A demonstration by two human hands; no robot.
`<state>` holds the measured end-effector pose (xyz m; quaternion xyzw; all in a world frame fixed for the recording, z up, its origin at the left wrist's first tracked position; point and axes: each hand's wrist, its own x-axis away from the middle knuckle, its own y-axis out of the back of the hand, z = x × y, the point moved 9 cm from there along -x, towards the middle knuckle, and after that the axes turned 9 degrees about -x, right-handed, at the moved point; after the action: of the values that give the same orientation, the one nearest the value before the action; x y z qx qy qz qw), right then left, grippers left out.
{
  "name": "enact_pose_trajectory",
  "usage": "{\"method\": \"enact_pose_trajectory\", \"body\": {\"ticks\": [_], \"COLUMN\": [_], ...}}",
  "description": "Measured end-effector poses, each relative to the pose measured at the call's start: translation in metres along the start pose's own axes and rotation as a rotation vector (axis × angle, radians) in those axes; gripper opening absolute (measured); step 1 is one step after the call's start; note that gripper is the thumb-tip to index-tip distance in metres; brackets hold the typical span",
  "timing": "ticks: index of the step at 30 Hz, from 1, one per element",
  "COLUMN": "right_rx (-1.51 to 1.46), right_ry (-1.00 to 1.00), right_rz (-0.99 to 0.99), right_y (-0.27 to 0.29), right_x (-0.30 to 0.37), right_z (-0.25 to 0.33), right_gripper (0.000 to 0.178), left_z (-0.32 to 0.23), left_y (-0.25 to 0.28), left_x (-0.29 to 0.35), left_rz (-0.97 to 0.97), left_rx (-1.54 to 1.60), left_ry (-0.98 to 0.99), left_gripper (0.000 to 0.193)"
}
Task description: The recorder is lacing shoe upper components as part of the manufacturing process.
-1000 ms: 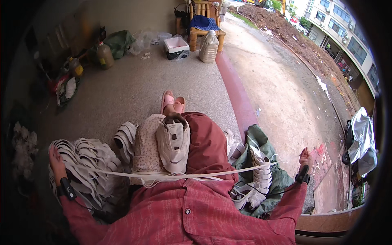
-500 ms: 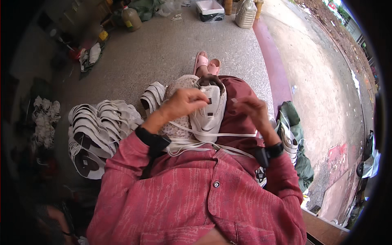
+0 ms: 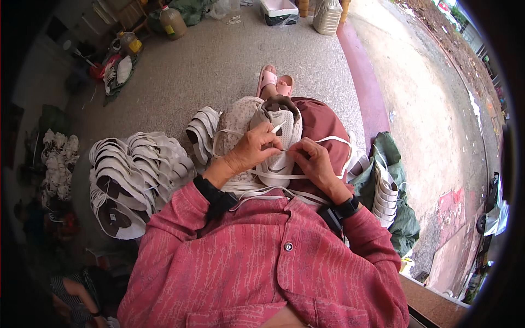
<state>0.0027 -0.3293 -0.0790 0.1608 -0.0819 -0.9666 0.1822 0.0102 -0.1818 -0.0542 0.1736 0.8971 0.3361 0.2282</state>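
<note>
A white shoe upper [image 3: 280,119] with a brown lining lies on my lap, its collar pointing away from me. My left hand [image 3: 256,147] is closed in a pinch over its left side, and a white strip like a shoelace end sticks up from the fingers. Close beside it, my right hand [image 3: 313,159] pinches a white shoelace [image 3: 334,139] that loops out over my right thigh and back across the upper. The fingertips of both hands nearly meet over the upper's middle. More white laces [image 3: 249,189] lie bunched across my lap.
Stacked white shoe uppers [image 3: 123,172] stand at my left, with a smaller stack [image 3: 202,131] by my left knee. At my right, more uppers [image 3: 385,197] rest on green cloth [image 3: 404,213]. Farther off are plastic jugs [image 3: 327,17] and a white box [image 3: 279,10]. Another person's arm [image 3: 76,292] shows lower left.
My right hand has come in from the right to the upper, bringing the lace into a loop over my right thigh. My left hand has lowered slightly, and a white strip now stands up from it.
</note>
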Motion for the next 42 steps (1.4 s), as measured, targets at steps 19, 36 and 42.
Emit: {"method": "enact_pose_trajectory", "body": {"ticks": [19,36,42], "right_rx": [0.010,0.424,0.518], "right_ry": [0.052,0.110,0.077], "right_rz": [0.006,0.149,0.221], "right_y": [-0.002,-0.024,-0.029], "right_x": [0.000,-0.011,-0.018], "right_z": [0.008,0.020,0.036], "right_gripper": [0.009,0.010,0.011], "left_z": [0.000,0.016,0.021], "left_y": [0.002,0.008,0.007], "left_x": [0.000,0.009,0.013], "left_rz": [-0.042,0.024,0.021], "left_rx": [-0.025,-0.012,0.011], "left_ry": [-0.049,-0.046,-0.034], "left_gripper": [0.013,0.029,0.029]}}
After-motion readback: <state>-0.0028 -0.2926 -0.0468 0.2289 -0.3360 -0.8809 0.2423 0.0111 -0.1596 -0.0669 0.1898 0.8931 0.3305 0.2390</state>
